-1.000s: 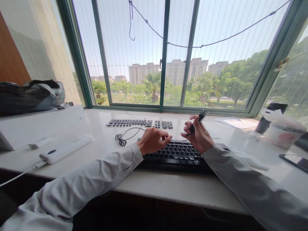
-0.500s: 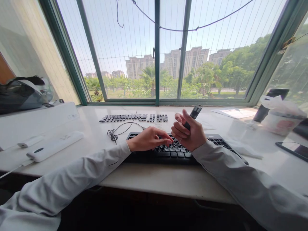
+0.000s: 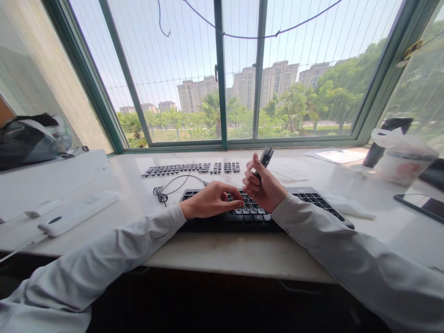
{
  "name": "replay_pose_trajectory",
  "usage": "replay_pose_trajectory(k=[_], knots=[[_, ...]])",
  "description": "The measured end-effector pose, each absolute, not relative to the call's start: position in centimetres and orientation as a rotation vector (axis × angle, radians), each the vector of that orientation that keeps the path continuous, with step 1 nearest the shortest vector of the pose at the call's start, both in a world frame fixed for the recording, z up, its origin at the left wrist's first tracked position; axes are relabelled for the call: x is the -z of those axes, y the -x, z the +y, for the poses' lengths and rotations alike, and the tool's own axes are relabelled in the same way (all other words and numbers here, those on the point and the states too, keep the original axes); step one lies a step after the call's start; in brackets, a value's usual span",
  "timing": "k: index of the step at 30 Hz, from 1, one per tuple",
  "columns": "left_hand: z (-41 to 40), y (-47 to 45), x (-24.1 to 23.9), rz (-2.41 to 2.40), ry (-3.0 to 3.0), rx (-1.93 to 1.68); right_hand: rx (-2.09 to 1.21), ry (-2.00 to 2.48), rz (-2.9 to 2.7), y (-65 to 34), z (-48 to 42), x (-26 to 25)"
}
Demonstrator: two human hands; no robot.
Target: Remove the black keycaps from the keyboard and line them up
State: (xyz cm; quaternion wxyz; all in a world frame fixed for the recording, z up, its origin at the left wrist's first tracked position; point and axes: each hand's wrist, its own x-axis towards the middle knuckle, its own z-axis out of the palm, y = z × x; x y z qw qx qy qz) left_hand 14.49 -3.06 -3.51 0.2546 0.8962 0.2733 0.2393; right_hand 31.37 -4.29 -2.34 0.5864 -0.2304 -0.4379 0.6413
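Note:
A black keyboard (image 3: 314, 202) lies in front of me on the white desk, many of its key positions bare and dark, some keycaps still on along the front rows. My right hand (image 3: 265, 187) is a fist, thumb up, above the keyboard. It grips a black keycap puller (image 3: 265, 158), whose two-pronged end sticks up past the thumb; its lower end is hidden. Beside it, my left hand (image 3: 217, 201) hovers over the keys with thumb and index fingertips brought together. Whatever is between those fingertips is too small to make out. Removed keycaps (image 3: 175, 169) stand in rows behind the keyboard.
A coiled black cable (image 3: 161, 194) lies left of the keyboard. Further left are a white power strip (image 3: 81, 213) and a helmet (image 3: 33, 138) on a white box (image 3: 86, 171). To the right sit a phone (image 3: 421, 206), a bagged cup (image 3: 402, 164) and papers (image 3: 335, 156).
My right hand has shifted slightly left and tilted the puller more upright. My left fingers have curled and drawn back a little. The whole view has shifted slightly.

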Motion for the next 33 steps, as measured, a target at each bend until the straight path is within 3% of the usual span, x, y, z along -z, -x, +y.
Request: replay_pose_trajectory(k=[18,33], knots=[[-1.7,-13.8,4.5,0.732,-2.407,-0.594,-1.418,0.677,-0.96,-30.2,-5.4,3.6],[-1.7,-13.0,2.5,0.701,-2.514,-0.411,-1.385,0.801,-0.992,-29.9,-6.0,3.5]])
